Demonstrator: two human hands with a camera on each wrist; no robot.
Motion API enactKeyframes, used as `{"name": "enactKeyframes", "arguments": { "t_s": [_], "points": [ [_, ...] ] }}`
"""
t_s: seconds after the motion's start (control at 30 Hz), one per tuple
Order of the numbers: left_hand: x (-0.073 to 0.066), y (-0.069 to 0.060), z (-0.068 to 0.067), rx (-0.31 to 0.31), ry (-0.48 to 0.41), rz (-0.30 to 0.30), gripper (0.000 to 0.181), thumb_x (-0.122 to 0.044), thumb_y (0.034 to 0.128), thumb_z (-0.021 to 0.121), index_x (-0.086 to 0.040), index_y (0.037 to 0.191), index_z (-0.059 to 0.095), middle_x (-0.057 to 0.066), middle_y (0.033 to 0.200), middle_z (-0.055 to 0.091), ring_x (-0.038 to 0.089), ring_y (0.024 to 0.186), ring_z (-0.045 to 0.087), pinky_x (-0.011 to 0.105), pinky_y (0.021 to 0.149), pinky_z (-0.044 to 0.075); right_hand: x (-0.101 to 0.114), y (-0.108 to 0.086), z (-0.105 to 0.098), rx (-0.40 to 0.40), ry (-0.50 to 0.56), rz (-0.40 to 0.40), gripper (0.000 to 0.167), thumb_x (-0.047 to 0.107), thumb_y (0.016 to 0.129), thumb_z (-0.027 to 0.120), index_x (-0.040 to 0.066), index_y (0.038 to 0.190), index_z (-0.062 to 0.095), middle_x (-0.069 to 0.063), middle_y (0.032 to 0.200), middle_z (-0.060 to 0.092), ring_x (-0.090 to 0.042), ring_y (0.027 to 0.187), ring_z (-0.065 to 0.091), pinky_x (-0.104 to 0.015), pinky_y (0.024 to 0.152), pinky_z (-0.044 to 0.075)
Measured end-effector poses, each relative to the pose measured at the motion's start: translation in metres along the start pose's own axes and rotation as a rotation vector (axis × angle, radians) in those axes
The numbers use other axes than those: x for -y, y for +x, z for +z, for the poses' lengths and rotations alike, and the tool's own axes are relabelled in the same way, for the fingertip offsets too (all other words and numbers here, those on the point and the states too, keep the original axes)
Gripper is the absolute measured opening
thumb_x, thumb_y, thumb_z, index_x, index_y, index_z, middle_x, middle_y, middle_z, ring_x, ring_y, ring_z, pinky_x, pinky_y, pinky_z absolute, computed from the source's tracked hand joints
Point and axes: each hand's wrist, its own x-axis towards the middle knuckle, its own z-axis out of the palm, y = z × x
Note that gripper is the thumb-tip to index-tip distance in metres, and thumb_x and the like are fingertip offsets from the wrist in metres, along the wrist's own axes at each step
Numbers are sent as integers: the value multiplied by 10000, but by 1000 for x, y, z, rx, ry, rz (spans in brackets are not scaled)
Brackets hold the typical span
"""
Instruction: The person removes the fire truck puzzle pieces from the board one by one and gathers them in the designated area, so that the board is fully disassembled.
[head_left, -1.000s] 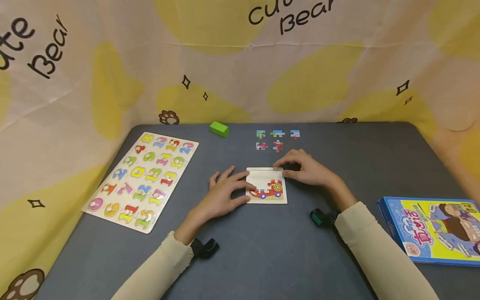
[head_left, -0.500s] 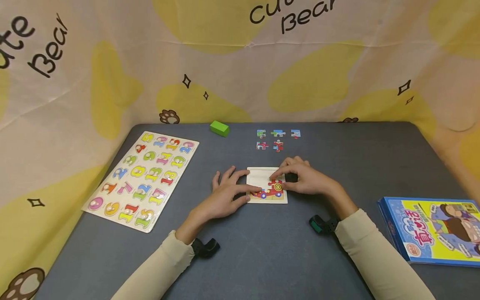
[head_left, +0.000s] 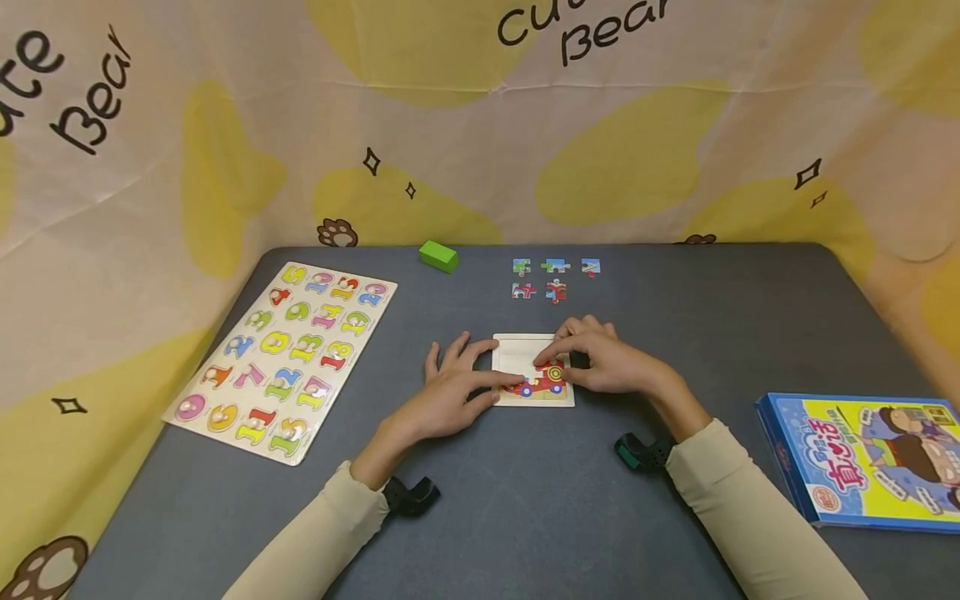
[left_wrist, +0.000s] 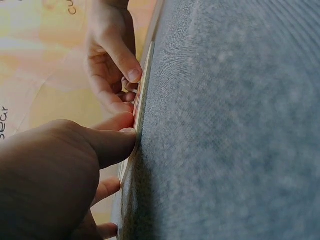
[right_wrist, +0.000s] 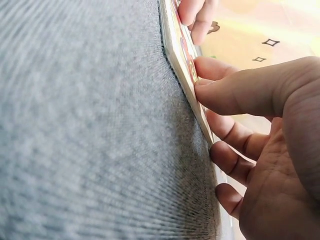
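A small square puzzle tray lies on the dark table. Joined jigsaw pieces with a red vehicle picture fill its near part; its far part is bare. My left hand rests at the tray's left side, fingers spread and mostly straight, index fingertip on the pieces and thumb at the edge. My right hand is over the right side, index fingertip on the upper edge of the picture and thumb near the tray's right rim. In the right wrist view the thumb touches the tray edge, the other fingers loosely bent.
Several loose jigsaw pieces lie in two rows beyond the tray. A green block sits at the far edge. A number board lies to the left, a blue and yellow box to the right. A patterned cloth hangs behind.
My right hand has moved from the tray's upper right corner down and left onto the joined pieces. My left hand has barely shifted; its index finger reaches slightly further over the picture.
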Motion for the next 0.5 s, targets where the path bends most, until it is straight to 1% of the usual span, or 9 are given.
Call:
{"name": "enactKeyframes", "arguments": {
  "t_s": [0.23, 0.5],
  "points": [
    [-1, 0, -1, -3, 11, -2, 352, -272, 1042, 574, -430, 1348, 649, 76, 1626, 358, 473, 1560, 103, 783, 1130, -17, 1, 0, -1, -2, -9, -23, 328, 55, 901, 685, 255, 1142, 779, 1, 1001, 595, -190, 967, 404, -413, 800, 193],
    [-3, -1, -2, 10, -13, -15, 346, -255, 1044, 570, -412, 1339, 660, 81, 1625, 356, 468, 1562, 94, 776, 1133, -43, 1, 1, -1, 19, -27, -13, 330, 72, 900, 687, 273, 1148, 768, 29, 1030, 605, -203, 967, 418, -404, 803, 210]
  ]
}}
